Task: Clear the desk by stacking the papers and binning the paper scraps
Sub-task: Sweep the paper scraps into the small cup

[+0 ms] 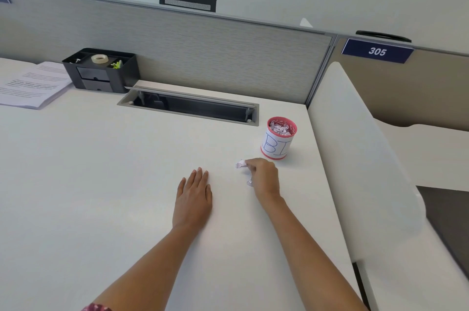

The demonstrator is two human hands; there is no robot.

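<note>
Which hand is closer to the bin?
Right. The right hand, holding scraps, is just in front of the bin; the left hand lies flat on the desk, farther left.

1. The desk [101, 184] is plain white.
2. The bin [278, 142], far right, is pink-red mesh wrapped in a white label with blue outlined letters.
3. The scraps [280, 128] in it and the crumpled scrap [240, 164] just near of it are pale lilac-white.
4. The papers [30, 85], far left, are white with rows of black print.
5. The organiser [101, 74] is black; its tape roll [99, 58] is cream.
6. The partition [203, 52] is grey with fine darker streaks.
7. The sign [377, 51] is navy with white numerals.
8. The sleeve [97, 307] is dark red, patterned.
</note>
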